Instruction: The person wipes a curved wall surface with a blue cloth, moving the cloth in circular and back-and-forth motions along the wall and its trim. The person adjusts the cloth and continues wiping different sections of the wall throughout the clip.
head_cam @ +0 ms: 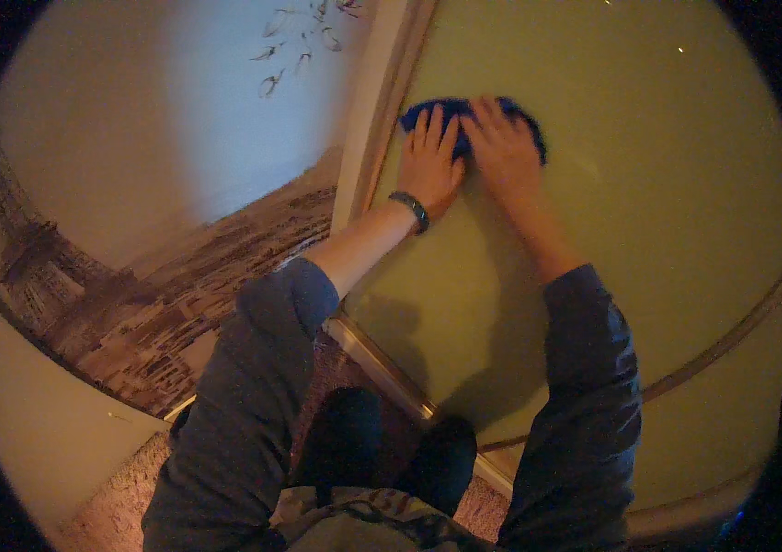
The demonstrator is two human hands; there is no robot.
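Note:
A dark blue cloth (pixel 458 110) is pressed against a smooth yellow-green panel (pixel 639 193), close to its left edge trim. My left hand (pixel 431 162) lies flat on the cloth's left part, fingers spread and pointing up. Around that wrist is a dark bracelet (pixel 413 210). My right hand (pixel 504 155) rests on the cloth's right part, right beside the left one, and looks slightly blurred. Much of the cloth is hidden under both hands. Shadows of my arms fall on the panel below.
Along the panel's left side runs a light frame moulding (pixel 366 138). Left of it, a wall picture (pixel 156 290) shows a brown cityscape with a lattice tower. A low trim strip (pixel 384 366) borders the carpet (pixel 122 490) near my legs. A curved brown band (pixel 715 352) crosses the right side.

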